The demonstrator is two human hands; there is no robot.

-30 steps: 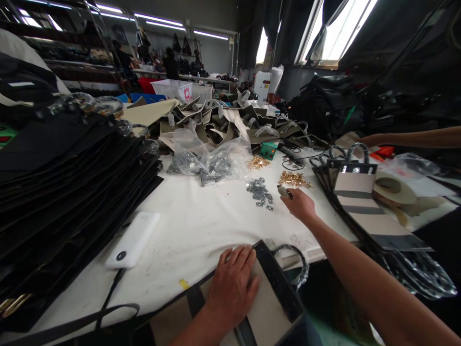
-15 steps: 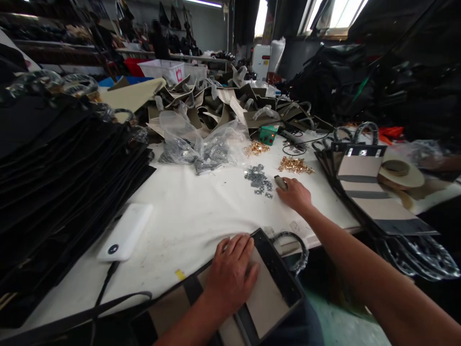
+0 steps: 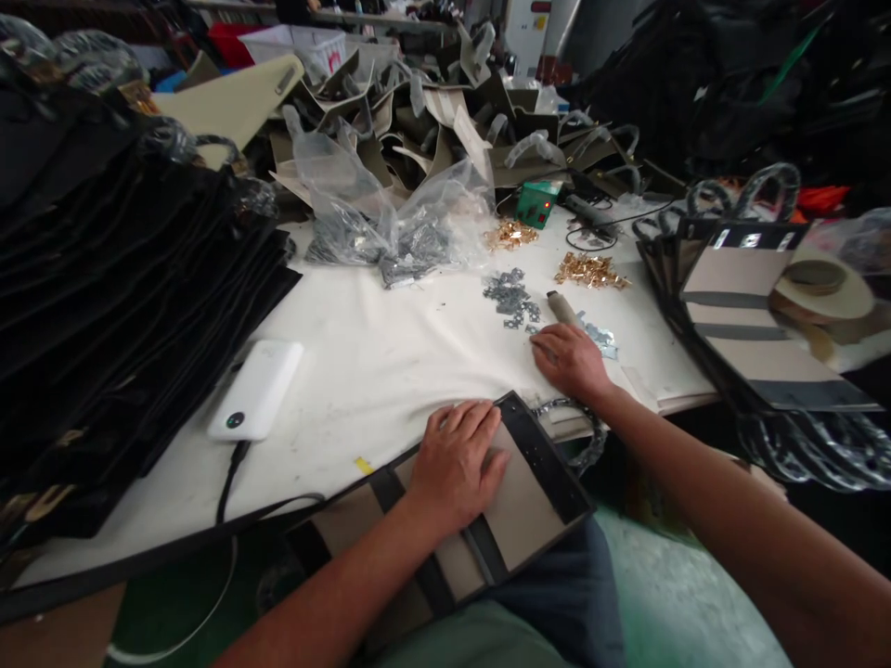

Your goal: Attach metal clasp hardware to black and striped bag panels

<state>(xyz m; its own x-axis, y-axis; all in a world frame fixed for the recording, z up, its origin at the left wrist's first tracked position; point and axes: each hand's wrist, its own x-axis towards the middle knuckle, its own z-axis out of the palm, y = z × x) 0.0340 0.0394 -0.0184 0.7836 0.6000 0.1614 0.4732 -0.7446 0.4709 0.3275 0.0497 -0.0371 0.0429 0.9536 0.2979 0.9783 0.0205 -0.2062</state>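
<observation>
My left hand lies with spread fingers on a beige and black bag panel that rests at the table's front edge, over my lap. A looped handle in clear wrap sticks out at the panel's far right corner. My right hand is over the table just beyond the handle, its fingers bent down; whether they hold anything is hidden. A grey-handled tool lies beside its fingertips. Small grey metal plates are spread to the left of the tool, and gold clips lie behind it.
A stack of black bags fills the left side, near a white power bank with a cable. Plastic bags of metal parts and a green box stand farther back. Beige bags and a tape roll are at right.
The view has tilted down. My right hand has let go of the grey-handled tool, which now lies on the table, and has drawn back nearer. My left hand stays on the panel.
</observation>
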